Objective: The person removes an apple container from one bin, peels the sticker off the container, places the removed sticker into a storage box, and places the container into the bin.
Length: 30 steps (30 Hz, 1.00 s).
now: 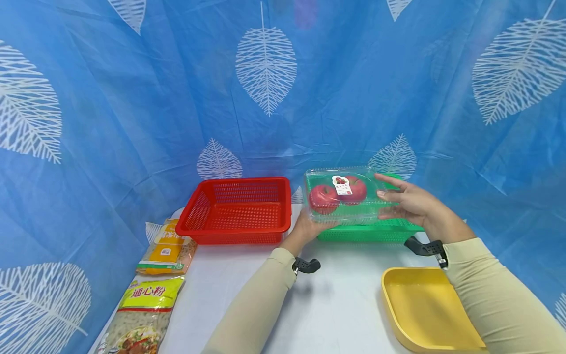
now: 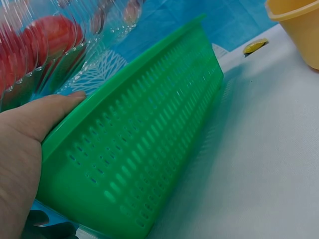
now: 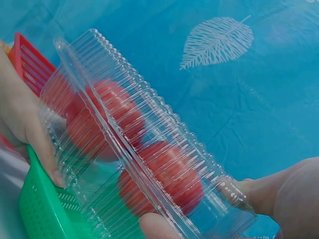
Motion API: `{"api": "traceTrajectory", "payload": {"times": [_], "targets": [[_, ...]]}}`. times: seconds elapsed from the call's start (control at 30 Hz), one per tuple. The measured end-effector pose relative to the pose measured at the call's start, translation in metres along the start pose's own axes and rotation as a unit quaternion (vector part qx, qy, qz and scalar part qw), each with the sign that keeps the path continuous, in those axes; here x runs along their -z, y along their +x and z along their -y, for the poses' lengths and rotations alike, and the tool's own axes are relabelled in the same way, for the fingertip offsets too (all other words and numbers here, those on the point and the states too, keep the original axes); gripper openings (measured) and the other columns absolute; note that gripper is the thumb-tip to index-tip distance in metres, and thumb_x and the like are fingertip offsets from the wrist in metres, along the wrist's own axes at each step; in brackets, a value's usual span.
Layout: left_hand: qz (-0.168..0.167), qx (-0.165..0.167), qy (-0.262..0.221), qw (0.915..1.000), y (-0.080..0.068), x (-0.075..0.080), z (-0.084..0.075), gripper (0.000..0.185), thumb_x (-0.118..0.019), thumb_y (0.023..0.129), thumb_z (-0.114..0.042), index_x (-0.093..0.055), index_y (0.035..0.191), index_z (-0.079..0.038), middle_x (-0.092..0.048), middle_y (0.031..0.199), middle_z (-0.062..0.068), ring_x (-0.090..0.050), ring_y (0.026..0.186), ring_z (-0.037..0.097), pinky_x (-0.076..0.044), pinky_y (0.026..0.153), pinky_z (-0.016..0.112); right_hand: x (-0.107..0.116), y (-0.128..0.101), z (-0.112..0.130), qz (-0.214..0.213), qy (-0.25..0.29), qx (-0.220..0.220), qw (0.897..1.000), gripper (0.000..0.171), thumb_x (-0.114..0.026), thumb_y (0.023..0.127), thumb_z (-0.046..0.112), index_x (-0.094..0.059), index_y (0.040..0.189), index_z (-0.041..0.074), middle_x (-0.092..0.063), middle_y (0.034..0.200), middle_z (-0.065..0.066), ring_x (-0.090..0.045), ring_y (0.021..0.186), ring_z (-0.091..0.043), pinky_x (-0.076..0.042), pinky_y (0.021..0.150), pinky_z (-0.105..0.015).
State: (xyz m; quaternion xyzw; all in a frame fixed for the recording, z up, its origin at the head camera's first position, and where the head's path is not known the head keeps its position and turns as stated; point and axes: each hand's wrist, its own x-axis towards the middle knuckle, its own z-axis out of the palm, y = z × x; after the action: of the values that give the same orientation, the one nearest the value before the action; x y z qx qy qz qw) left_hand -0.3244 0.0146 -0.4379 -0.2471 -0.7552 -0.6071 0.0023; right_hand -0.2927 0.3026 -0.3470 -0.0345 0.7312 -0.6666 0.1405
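Note:
A clear plastic box [image 1: 342, 194] with two red apples and a label on its lid is held just above a green basket [image 1: 371, 232]. My left hand [image 1: 305, 230] grips the box's lower left end, fingers underneath. My right hand [image 1: 409, 201] pinches the right end between thumb and fingers. In the right wrist view the ribbed box [image 3: 144, 154] spans both hands, the right hand [image 3: 289, 194] at one end and the left hand [image 3: 25, 124] at the other. The left wrist view shows the left hand [image 2: 20, 149] against the green basket's rim [image 2: 144, 149], with the box [image 2: 45, 45] above.
A red basket [image 1: 239, 211] stands left of the green one. A yellow tray [image 1: 424, 307] lies at the front right. An orange packet [image 1: 168, 248] and a pasta packet [image 1: 141, 314] lie along the table's left edge. A blue leaf-print cloth hangs behind.

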Motion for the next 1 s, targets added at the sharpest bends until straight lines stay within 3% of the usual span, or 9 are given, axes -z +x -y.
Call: {"api": "traceTrajectory", "payload": {"times": [0.27, 0.43, 0.63, 0.93, 1.0], "targets": [[-0.001, -0.002, 0.015, 0.9999, -0.001, 0.001, -0.005, 0.077, -0.088, 0.087, -0.012, -0.045, 0.152, -0.016, -0.062, 0.14, -0.003, -0.056, 0.131, 0.013, -0.044, 0.111, 0.045, -0.001, -0.003, 0.0, 0.004, 0.017, 0.001, 1.0, 0.077, -0.058, 0.11, 0.013, -0.014, 0.171, 0.025, 0.006, 0.174, -0.016, -0.028, 0.142, -0.064, -0.054, 0.095, -0.058], [-0.002, -0.012, -0.004, 0.9999, 0.001, 0.001, -0.002, 0.079, -0.087, 0.087, -0.012, -0.043, 0.152, -0.016, -0.061, 0.142, -0.001, -0.054, 0.134, 0.016, -0.044, 0.111, 0.046, -0.003, -0.004, -0.001, -0.003, 0.015, 0.003, 1.0, 0.075, -0.058, 0.11, 0.013, -0.015, 0.171, 0.024, 0.003, 0.175, -0.015, -0.033, 0.139, -0.065, -0.056, 0.092, -0.056], [0.001, 0.008, -0.009, 0.9999, 0.002, 0.001, -0.003, 0.077, -0.085, 0.088, -0.011, -0.043, 0.152, -0.015, -0.06, 0.143, 0.002, -0.054, 0.135, 0.019, -0.045, 0.111, 0.049, -0.003, -0.006, -0.002, 0.004, 0.019, 0.005, 1.0, 0.076, -0.058, 0.11, 0.014, -0.014, 0.171, 0.024, 0.003, 0.174, -0.016, -0.034, 0.139, -0.065, -0.056, 0.092, -0.056], [-0.01, 0.038, -0.023, 0.999, 0.016, -0.007, 0.029, 0.073, -0.083, 0.09, -0.01, -0.045, 0.152, -0.022, -0.062, 0.142, -0.003, -0.054, 0.135, 0.017, -0.044, 0.112, 0.049, -0.006, -0.012, -0.005, 0.005, 0.015, 0.003, 1.0, 0.077, -0.057, 0.111, 0.016, -0.011, 0.171, 0.025, 0.001, 0.173, -0.02, -0.038, 0.137, -0.063, -0.055, 0.094, -0.055], [-0.011, 0.051, -0.061, 0.9967, 0.018, -0.008, 0.033, 0.07, -0.081, 0.091, -0.006, -0.048, 0.151, -0.02, -0.063, 0.142, -0.001, -0.055, 0.135, 0.019, -0.043, 0.112, 0.049, -0.006, -0.012, -0.006, 0.004, 0.013, 0.003, 1.0, 0.076, -0.057, 0.111, 0.016, -0.011, 0.171, 0.026, 0.001, 0.174, -0.02, -0.038, 0.137, -0.063, -0.055, 0.094, -0.055]]}}
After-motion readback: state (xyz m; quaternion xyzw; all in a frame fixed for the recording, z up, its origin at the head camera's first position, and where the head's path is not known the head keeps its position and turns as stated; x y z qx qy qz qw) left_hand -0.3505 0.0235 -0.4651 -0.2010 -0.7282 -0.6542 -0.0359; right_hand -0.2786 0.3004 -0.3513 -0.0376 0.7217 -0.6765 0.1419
